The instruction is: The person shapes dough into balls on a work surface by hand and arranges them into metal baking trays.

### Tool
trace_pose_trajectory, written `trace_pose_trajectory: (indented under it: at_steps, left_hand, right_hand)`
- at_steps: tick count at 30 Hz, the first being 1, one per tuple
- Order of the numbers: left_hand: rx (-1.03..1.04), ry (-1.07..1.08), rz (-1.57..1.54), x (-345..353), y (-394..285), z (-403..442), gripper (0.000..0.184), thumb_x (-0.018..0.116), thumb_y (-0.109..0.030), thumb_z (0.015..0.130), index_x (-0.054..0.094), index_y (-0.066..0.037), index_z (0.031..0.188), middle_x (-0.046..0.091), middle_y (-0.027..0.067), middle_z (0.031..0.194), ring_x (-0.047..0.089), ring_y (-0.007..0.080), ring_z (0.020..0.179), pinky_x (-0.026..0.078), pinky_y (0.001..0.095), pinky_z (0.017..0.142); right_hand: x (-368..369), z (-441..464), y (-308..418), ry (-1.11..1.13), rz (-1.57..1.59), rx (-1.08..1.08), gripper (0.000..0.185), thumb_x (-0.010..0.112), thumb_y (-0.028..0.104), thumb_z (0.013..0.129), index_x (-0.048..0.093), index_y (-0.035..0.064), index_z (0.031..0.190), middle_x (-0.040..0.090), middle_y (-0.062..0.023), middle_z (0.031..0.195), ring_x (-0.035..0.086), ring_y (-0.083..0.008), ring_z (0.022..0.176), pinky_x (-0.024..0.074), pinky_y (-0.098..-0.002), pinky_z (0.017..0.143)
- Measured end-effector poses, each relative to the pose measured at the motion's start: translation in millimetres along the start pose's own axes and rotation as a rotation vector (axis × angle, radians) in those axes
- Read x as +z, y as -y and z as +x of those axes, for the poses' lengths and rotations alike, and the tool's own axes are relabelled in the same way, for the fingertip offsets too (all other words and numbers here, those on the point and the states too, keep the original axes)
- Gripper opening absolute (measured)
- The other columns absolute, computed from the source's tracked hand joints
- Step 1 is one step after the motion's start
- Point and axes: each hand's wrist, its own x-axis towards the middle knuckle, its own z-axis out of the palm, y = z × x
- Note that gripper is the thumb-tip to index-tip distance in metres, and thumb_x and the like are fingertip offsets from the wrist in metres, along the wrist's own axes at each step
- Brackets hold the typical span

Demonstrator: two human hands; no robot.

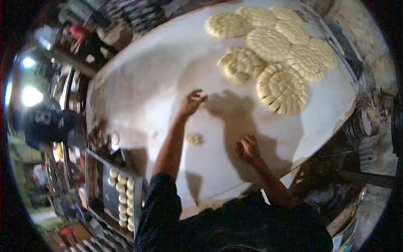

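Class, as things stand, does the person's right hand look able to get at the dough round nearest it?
Probably yes: between the right hand and that dough round only bare, shadowed tabletop shows, with nothing standing in the way.

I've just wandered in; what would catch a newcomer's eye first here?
Probably the cluster of pale, patterned dough rounds at the upper right of the tabletop. Next, the left hand and right hand near the picture's middle, and a tray of small pale balls at lower left.
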Motion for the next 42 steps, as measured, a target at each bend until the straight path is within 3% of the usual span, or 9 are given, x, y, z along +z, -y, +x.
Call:
trace_pose_trajectory:
  at_steps: [3,7,11,24,28,30,32,38,42]
  left_hand:
    - [0.128,-0.179,0.690,102.6,-28.4,61.2,0.061,0.072,-0.047,0.082,0.059,-0.009,0.128,0.066,0.0155,0.107,0.058,0.0276,0.110,0.049,0.0408,0.091]
    - [-0.346,-0.406,0.729,160.0,-76.5,151.5,0.066,0.066,-0.060,0.080,0.062,-0.008,0.121,0.064,0.0157,0.111,0.057,0.0313,0.106,0.047,0.0438,0.089]
    - [-0.036,-0.628,0.396,185.3,-40.4,176.7,0.072,0.064,-0.064,0.080,0.058,-0.002,0.116,0.061,0.0203,0.109,0.059,0.0317,0.100,0.049,0.0435,0.083]
    - [-0.141,-0.057,-1.122,138.4,24.5,-169.4,0.038,0.050,-0.027,0.098,0.049,-0.007,0.131,0.054,0.0080,0.110,0.058,0.0201,0.099,0.052,0.0372,0.084]
    - [0.007,-0.081,-0.930,132.0,53.2,-256.3,0.035,0.049,-0.030,0.098,0.050,-0.010,0.127,0.060,0.0047,0.107,0.061,0.0185,0.096,0.052,0.0329,0.081]
    - [0.015,-0.207,-1.061,114.8,57.2,-284.0,0.028,0.053,-0.024,0.098,0.051,-0.009,0.121,0.061,0.0057,0.105,0.062,0.0175,0.092,0.052,0.0304,0.077]
    - [0.050,-0.246,-0.927,93.2,63.4,-307.1,0.024,0.057,-0.018,0.096,0.051,-0.009,0.117,0.061,0.0060,0.102,0.062,0.0170,0.090,0.052,0.0293,0.075]
    - [0.147,-0.203,-0.581,36.1,68.6,-393.0,0.022,0.065,-0.007,0.091,0.049,-0.007,0.105,0.061,0.0049,0.094,0.059,0.0118,0.084,0.049,0.0268,0.075]
    - [0.197,-0.607,-0.504,32.3,92.9,-408.7,0.021,0.060,-0.013,0.095,0.047,-0.006,0.111,0.053,0.0026,0.093,0.053,0.0109,0.084,0.047,0.0267,0.076]
  right_hand:
    - [-73.7,-6.6,-26.7,-0.241,0.044,0.034,0.013,0.064,0.015,0.082,0.059,0.0042,0.085,0.054,-0.0132,0.074,0.053,-0.0320,0.074,0.0416,-0.0420,0.071]
    - [-103.0,-9.3,-47.9,-0.250,0.120,0.283,0.010,0.065,0.012,0.079,0.056,0.0067,0.080,0.053,-0.0097,0.072,0.053,-0.0288,0.071,0.0407,-0.0407,0.068]
    - [-89.8,0.2,-51.0,-0.247,0.142,0.277,0.013,0.064,0.008,0.074,0.054,0.0082,0.082,0.055,-0.0098,0.077,0.055,-0.0299,0.078,0.0405,-0.0432,0.075]
    - [-63.0,23.8,-28.7,-0.140,0.282,0.069,0.022,0.066,0.024,0.083,0.064,0.0029,0.089,0.066,-0.0111,0.081,0.065,-0.0268,0.077,0.0510,-0.0358,0.071]
    - [0.9,-11.0,62.9,0.145,0.606,-0.162,0.029,0.067,0.029,0.084,0.062,0.0009,0.090,0.065,-0.0116,0.078,0.063,-0.0255,0.074,0.0493,-0.0367,0.070]
    - [4.1,-31.2,131.0,0.255,0.632,0.443,0.037,0.070,0.033,0.081,0.057,0.0012,0.094,0.063,-0.0117,0.076,0.060,-0.0229,0.072,0.0476,-0.0371,0.069]
    - [30.2,-59.5,153.3,0.171,0.603,0.368,0.040,0.073,0.033,0.079,0.055,0.0019,0.097,0.062,-0.0114,0.075,0.058,-0.0219,0.072,0.0468,-0.0376,0.068]
    - [0.1,-89.2,151.4,0.457,0.757,0.312,0.036,0.077,0.013,0.079,0.053,0.0038,0.103,0.065,-0.0033,0.084,0.059,-0.0098,0.081,0.0499,-0.0299,0.071]
    - [-24.7,-75.9,103.7,0.277,0.546,0.307,0.045,0.078,0.032,0.077,0.056,0.0032,0.104,0.066,-0.0096,0.090,0.064,-0.0188,0.084,0.0516,-0.0343,0.073]
